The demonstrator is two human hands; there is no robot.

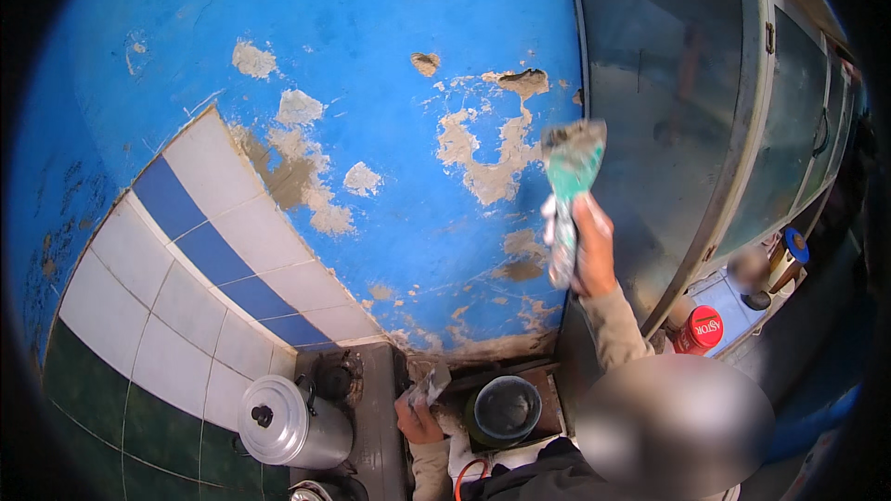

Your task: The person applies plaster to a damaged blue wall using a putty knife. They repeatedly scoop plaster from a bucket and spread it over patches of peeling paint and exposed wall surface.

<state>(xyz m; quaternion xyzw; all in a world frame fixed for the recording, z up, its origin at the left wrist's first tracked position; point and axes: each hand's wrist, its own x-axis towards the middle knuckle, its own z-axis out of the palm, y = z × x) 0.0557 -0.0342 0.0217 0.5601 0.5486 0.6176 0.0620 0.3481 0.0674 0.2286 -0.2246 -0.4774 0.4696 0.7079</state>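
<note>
My right hand (pixel 591 246) is raised before the wall, closed round the handle of a putty knife (pixel 574 167). Grey-brown filler coats its green, upward-pointing blade, which looks smeared by motion. Low down, my left hand (pixel 419 419) is closed on a small grey flat-edged tool (pixel 431 384), its kind unclear. Beside that hand stands a dark round bucket (pixel 508 408). The blue wall (pixel 390 28) has bare and patched spots, with a deep hole (pixel 525 83) left of the putty knife and a damp-looking patch (pixel 290 178) by the tile edge.
White, blue and green tiles (pixel 176 306) cover the lower left wall. A lidded metal pot (pixel 295 422) stands on the stove (pixel 376 408). To the right are a glass-panelled metal frame (pixel 664 111) and a shelf with a red tin (pixel 700 329). A blurred patch hides the lower right.
</note>
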